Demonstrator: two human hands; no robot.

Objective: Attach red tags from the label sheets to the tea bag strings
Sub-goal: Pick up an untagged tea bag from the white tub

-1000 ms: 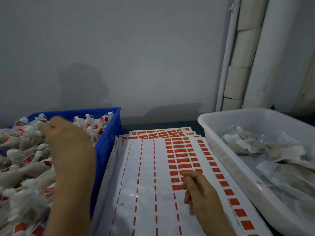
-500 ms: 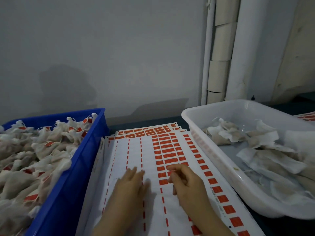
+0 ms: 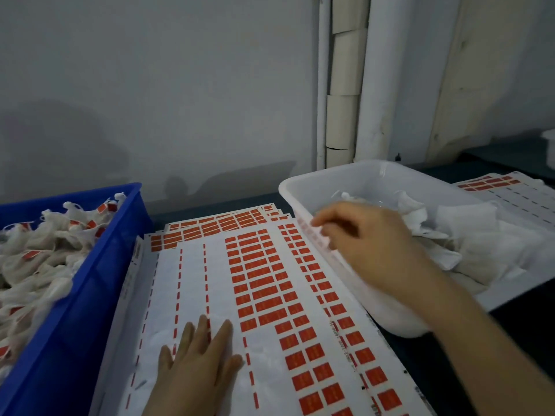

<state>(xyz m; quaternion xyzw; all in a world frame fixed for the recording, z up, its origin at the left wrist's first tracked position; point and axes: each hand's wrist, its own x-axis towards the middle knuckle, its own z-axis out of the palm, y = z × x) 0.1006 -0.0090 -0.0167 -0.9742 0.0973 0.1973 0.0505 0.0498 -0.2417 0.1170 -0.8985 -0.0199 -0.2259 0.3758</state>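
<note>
Dark counter [image 3: 531, 328] carries two bins: one blue bin [image 3: 99, 265] at its left edge, heaped with tagged tea bags [image 3: 39, 256], and one white bin [image 3: 345, 175] at right with plain tea bags [image 3: 468, 232]. Between them lie the label sheets [image 3: 192, 283] with red tags [image 3: 264, 291]. My left grip [image 3: 198, 364] lies flat and wide on the sheets. My right grip [image 3: 369, 244] hangs over the white bin's rim; whether it holds anything I cannot tell.

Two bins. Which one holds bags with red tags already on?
The blue bin on the left: red tags show among its tea bags. The white bin on the right holds tea bags with no tag visible.
</note>
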